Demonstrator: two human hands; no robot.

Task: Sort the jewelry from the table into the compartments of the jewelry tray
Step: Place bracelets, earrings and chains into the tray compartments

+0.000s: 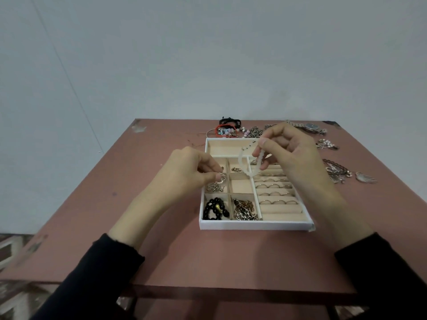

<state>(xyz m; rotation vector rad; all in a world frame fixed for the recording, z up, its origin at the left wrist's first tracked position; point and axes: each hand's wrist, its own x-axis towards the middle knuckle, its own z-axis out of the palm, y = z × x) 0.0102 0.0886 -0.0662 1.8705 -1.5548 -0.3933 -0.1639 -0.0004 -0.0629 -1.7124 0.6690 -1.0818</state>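
A white jewelry tray (254, 226) with beige compartments lies mid-table. My right hand (291, 153) pinches a pale white bead bracelet (248, 168) that dangles over the tray's middle. At the tray's left column, my left hand (187, 174) pinches a small silver earring (220, 177) above a compartment of silver earrings (213, 187). A black bead bracelet (216, 208) fills the front left compartment, chains (245, 210) the one beside it. Several rings (273, 186) sit in the ring rolls on the right.
Loose jewelry lies beyond and right of the tray: red and black bracelets (227, 127), a wristwatch (310, 127), pearl pieces (326, 144), dark necklaces (336, 170), a silver comb (366, 177). The brown table (143, 204) ends near my sleeves; a wall stands behind.
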